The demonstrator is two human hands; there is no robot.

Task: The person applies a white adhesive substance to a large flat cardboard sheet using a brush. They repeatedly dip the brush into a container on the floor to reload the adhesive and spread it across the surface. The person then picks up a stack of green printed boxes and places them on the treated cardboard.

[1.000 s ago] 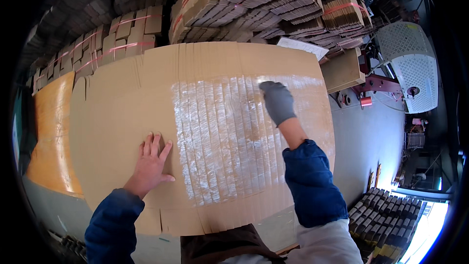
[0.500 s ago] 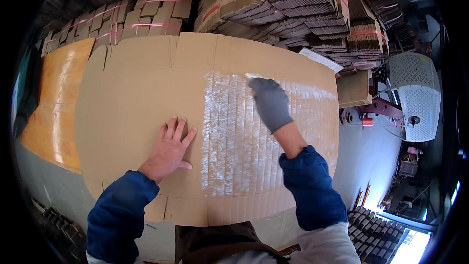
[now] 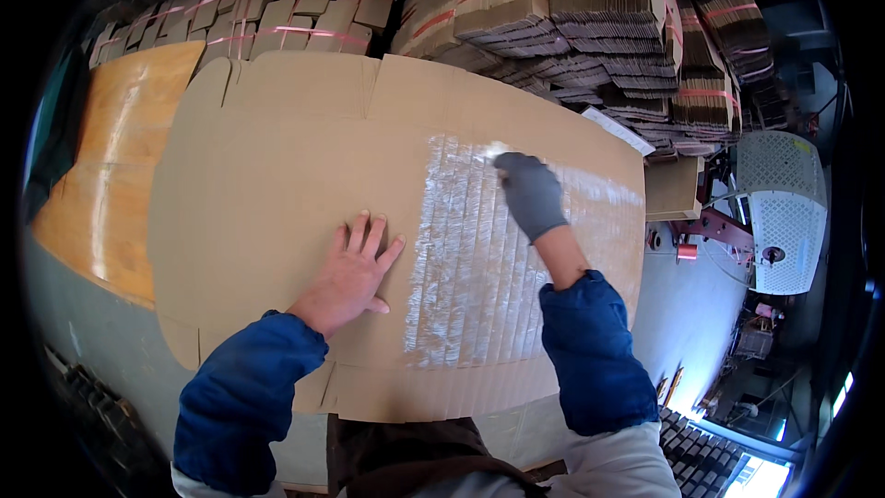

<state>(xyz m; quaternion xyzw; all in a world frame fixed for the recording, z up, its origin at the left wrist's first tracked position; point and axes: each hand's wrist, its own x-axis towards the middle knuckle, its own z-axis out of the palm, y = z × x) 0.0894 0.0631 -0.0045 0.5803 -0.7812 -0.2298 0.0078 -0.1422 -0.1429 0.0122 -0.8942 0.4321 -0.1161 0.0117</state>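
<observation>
A large flat brown cardboard sheet (image 3: pixel 267 157) lies in front of me. My left hand (image 3: pixel 346 272), bare, rests palm down on it, fingers spread, just left of a shiny striped patch (image 3: pixel 461 267). Whitish streaks run in near-parallel bands over that patch, which covers much of the sheet's right half. My right hand (image 3: pixel 533 198) wears a grey glove and is closed. At its fingertips a small whitish lump (image 3: pixel 496 149) shows near the patch's far edge; the glove hides most of it, and its kind is unclear.
Bundled stacks of flat cardboard (image 3: pixel 502 5) with pink straps stand behind the sheet. An orange-brown wooden board (image 3: pixel 120 166) lies at the left. At the right are a white perforated machine cover (image 3: pixel 784 212) and a reddish machine arm (image 3: pixel 714 231). Dark slatted stacks (image 3: pixel 701 452) stand at lower right.
The whole view has shifted, so the sheet and both hands appear farther right. My left hand stays planted. My right hand, still closed on the whitish lump, remains near the patch's far edge.
</observation>
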